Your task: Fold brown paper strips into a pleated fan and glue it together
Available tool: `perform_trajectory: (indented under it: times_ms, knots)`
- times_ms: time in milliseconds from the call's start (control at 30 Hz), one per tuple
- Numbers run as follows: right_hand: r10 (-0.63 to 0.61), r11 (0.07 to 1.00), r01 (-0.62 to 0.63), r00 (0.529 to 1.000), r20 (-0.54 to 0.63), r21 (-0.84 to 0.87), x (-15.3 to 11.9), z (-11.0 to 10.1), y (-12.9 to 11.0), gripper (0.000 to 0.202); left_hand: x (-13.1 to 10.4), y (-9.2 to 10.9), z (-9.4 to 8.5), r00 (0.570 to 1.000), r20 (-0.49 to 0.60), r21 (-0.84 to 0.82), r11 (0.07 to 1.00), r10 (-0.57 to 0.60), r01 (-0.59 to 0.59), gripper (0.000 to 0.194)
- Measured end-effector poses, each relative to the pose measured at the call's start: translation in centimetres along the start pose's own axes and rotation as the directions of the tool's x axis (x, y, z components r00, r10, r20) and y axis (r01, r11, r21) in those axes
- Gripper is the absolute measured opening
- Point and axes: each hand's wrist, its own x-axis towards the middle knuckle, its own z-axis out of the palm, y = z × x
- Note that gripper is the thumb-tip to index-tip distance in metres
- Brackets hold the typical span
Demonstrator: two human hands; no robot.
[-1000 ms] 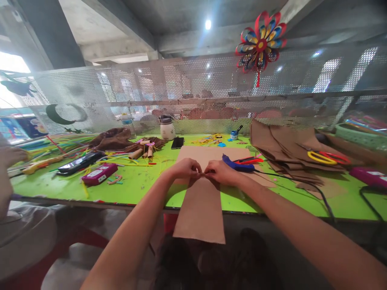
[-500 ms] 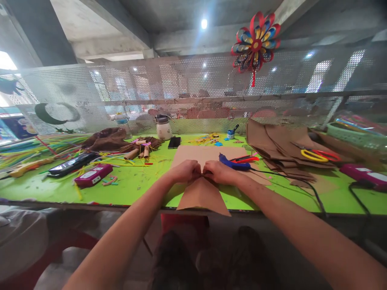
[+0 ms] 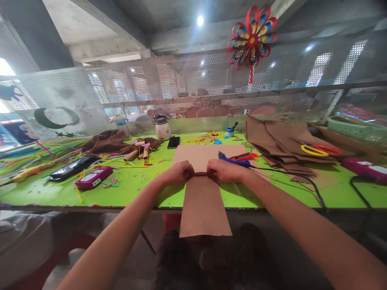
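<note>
A sheet of brown paper (image 3: 205, 209) hangs over the table's front edge, its far end rolled or folded into a narrow strip. My left hand (image 3: 179, 172) pinches the left end of that strip, and my right hand (image 3: 222, 170) grips the right end. Beyond them a flat brown board (image 3: 199, 155) lies on the green table (image 3: 133, 191). Close to my right hand rests a blue glue gun (image 3: 232, 161), with a red-handled tool (image 3: 249, 156) beside it.
Stacked brown paper (image 3: 281, 141) and yellow-and-red scissors (image 3: 317, 150) occupy the right. A phone (image 3: 173, 142), a white jar (image 3: 162, 128) and a blue pot (image 3: 230, 132) stand or lie at the back. Leftward are a purple box (image 3: 93, 177) and paper rolls (image 3: 136, 154).
My hands have moved apart along the strip. The paper between them is now flatter and straighter, and its near end hangs lower over the edge.
</note>
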Motion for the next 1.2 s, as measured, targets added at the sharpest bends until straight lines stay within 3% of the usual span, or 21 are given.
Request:
perform_trajectory:
  times_ms: [167, 467, 833, 967, 1100, 1200]
  knots:
    - [-0.03, 0.999, 0.03, 0.999, 0.014, -0.012, -0.3, -0.5, -0.5, 0.009, -0.2, 0.6, -0.3, 1.0, 0.001, 0.012, 1.0, 0.013, -0.013, 0.03]
    - [-0.038, 0.999, 0.038, 0.999, 0.007, -0.032, -0.4, -0.5, -0.9, 0.01, -0.6, 2.0, -0.7, 1.0, 0.003, 0.02, 1.0, 0.013, -0.013, 0.021]
    - [-0.025, 0.999, 0.026, 0.999, 0.025, -0.026, -0.8, -1.0, -0.7, 0.022, -0.4, 1.8, -0.5, 1.0, -0.017, 0.009, 1.0, -0.02, 0.02, 0.026]
    - [0.023, 0.995, -0.026, 0.999, -0.034, -0.095, -0.4, -0.2, -1.3, 0.018, -0.5, 1.9, -0.5, 0.999, -0.019, -0.019, 0.999, -0.049, 0.049, 0.026]
    - [0.033, 0.982, -0.052, 0.994, -0.108, -0.18, -0.1, 0.5, -1.9, 0.018, -0.4, 2.1, -1.7, 0.995, -0.052, -0.062, 0.995, -0.083, 0.08, 0.024]
    - [0.0, 0.974, -0.033, 0.99, -0.144, -0.224, -0.2, 0.4, -2.5, 0.018, 0.5, 2.3, -3.2, 0.989, -0.059, -0.193, 0.974, -0.134, 0.12, 0.028]
